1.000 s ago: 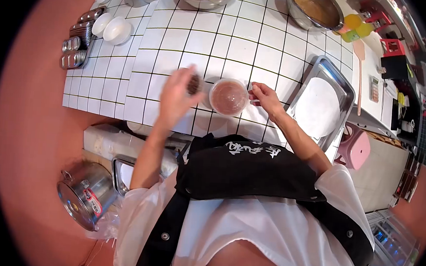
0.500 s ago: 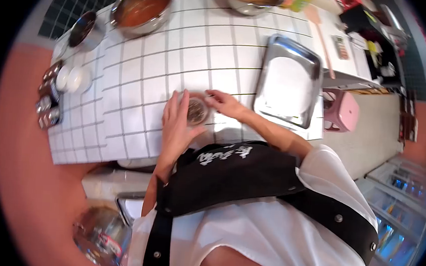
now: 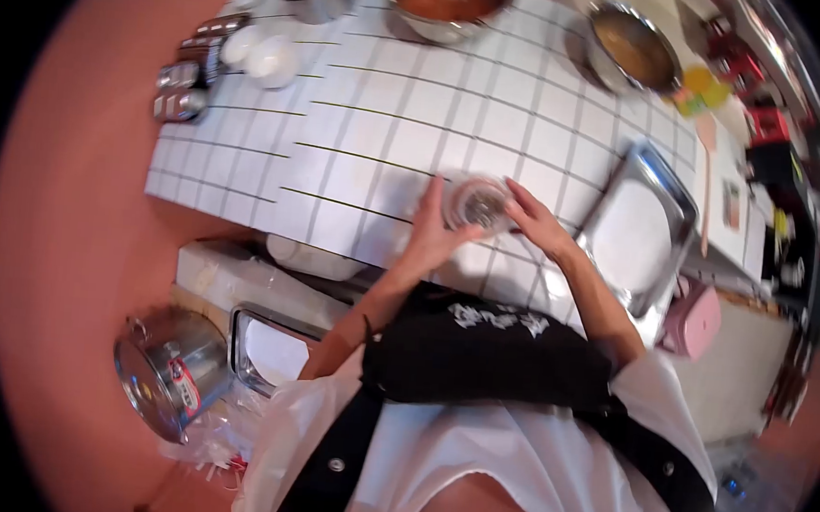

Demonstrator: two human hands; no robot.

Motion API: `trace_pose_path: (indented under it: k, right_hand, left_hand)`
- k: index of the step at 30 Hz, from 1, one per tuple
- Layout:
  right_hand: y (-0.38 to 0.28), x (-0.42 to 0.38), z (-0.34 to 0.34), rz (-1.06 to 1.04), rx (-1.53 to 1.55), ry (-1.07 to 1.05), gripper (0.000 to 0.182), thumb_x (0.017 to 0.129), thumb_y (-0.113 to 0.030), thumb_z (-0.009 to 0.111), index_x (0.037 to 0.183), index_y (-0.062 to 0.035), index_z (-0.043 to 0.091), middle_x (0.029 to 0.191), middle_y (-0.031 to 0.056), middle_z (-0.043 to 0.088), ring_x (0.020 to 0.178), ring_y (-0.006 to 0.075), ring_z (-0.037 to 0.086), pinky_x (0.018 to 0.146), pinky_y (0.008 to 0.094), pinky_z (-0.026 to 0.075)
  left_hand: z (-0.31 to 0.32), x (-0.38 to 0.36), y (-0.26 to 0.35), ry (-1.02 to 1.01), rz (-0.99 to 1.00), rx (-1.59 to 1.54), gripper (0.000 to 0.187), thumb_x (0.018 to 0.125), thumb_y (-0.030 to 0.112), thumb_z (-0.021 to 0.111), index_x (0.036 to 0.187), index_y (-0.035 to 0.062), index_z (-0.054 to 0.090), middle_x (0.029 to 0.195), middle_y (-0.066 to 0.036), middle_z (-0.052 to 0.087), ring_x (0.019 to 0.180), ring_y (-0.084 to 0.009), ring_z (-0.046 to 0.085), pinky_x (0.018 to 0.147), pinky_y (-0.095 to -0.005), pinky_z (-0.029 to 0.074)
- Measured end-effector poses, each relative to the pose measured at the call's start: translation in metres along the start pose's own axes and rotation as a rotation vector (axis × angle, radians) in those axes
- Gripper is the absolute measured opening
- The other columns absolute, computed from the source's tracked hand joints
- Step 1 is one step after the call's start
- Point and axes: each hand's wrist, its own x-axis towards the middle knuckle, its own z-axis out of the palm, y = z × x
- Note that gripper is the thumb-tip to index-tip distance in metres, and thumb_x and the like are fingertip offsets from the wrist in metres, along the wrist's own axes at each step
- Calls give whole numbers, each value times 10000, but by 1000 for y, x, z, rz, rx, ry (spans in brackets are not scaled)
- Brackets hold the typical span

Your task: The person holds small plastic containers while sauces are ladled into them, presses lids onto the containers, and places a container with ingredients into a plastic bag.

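A small round clear container with dark, grainy-looking contents sits between my two hands at the near side of the tiled-pattern table. My left hand curves around its left side, thumb along the near edge and fingers up the far left. From the right, my right hand closes on the rim with its fingertips. Motion blur softens the container's outline. Right of my right hand lies a shallow metal tray with a white bottom.
Steel bowls of orange-red sauce and brownish contents stand at the back. White bowls and lidded jars line the left side. A large steel pot is below left, a pink stool at right.
The camera view has turned, so the table's things appear shifted right and tilted. My right fingers have come closer around the container, and my left hand still holds its side.
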Motion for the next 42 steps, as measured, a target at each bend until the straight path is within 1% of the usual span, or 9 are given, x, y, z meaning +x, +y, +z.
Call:
trace_pose_path:
  k: [2, 6, 12, 16, 22, 27, 31, 35, 42]
  right_hand:
    - [-11, 2, 8, 10, -57, -33, 718, 894, -437, 563, 1453, -119, 244, 1318, 124, 474, 1107, 206, 521, 811, 310, 481]
    - [-16, 7, 18, 52, -78, -8, 675, 907, -393, 560, 1443, -107, 268, 1283, 105, 508, 1103, 199, 533, 816, 323, 489]
    - [-3, 20, -1, 48, 78, -29, 608, 927, -341, 544, 1421, -80, 305, 1290, 109, 501, 1142, 208, 514, 878, 388, 484]
    - [-10, 10, 1, -6, 3, -131, 585, 929, -359, 536, 1391, -52, 348, 1282, 119, 506, 1134, 215, 527, 892, 393, 483]
    - [-13, -18, 42, -42, -137, -329, 567, 933, -332, 539, 1386, -44, 356, 1271, 115, 516, 1107, 204, 537, 873, 354, 483]
    - [1, -64, 97, 30, -203, -567, 517, 925, -258, 552, 1370, -54, 388, 1259, 83, 522, 1075, 176, 542, 839, 301, 477]
    - [29, -103, 147, 56, -225, -804, 455, 919, -124, 546, 1344, -23, 417, 1247, 69, 528, 1116, 153, 505, 908, 270, 433]
    - [56, -151, 202, -87, -394, -935, 512, 892, -190, 612, 1337, -20, 425, 1185, 59, 567, 1024, 134, 541, 880, 264, 442]
    - [98, -297, 342, -111, -619, -1182, 481, 906, -252, 598, 1322, -63, 447, 1097, 28, 582, 866, 100, 548, 719, 239, 473]
  left_hand:
    - [-15, 0, 14, -208, -341, -521, 715, 695, 149, 768, 1266, -40, 382, 1176, -125, 509, 1057, -188, 519, 902, -313, 439]
    - [-31, -4, 22, -299, -329, -606, 748, 766, 250, 732, 1360, 47, 325, 1158, -71, 530, 876, -120, 552, 605, -234, 478]
    - [5, 14, -16, -292, -138, -791, 590, 697, 182, 782, 1215, 53, 530, 1032, -36, 617, 859, -100, 580, 616, -219, 477]
    - [17, -14, -8, -32, -424, -614, 719, 595, 302, 838, 1199, 44, 544, 1062, -105, 619, 933, -176, 598, 668, -302, 531]
    - [11, -115, 15, 293, -170, -840, 741, 654, 204, 823, 1266, 9, 452, 1133, -105, 568, 1005, -177, 564, 873, -295, 465]
    - [9, -226, 33, 464, -436, -951, 820, 652, 245, 832, 1286, -38, 396, 1211, -141, 492, 1160, -212, 454, 975, -343, 394]
    - [43, -315, 13, 772, -518, -694, 790, 655, 251, 834, 1274, -22, 424, 1197, -125, 509, 1113, -207, 490, 956, -333, 409]
    - [86, -400, -42, 933, -468, -715, 782, 678, 238, 825, 1298, -5, 415, 1215, -112, 523, 1117, -192, 495, 955, -326, 408]
    - [50, -602, 52, 1222, -460, -1012, 882, 672, 342, 818, 1307, -49, 348, 1179, -143, 508, 1077, -201, 503, 869, -322, 443]
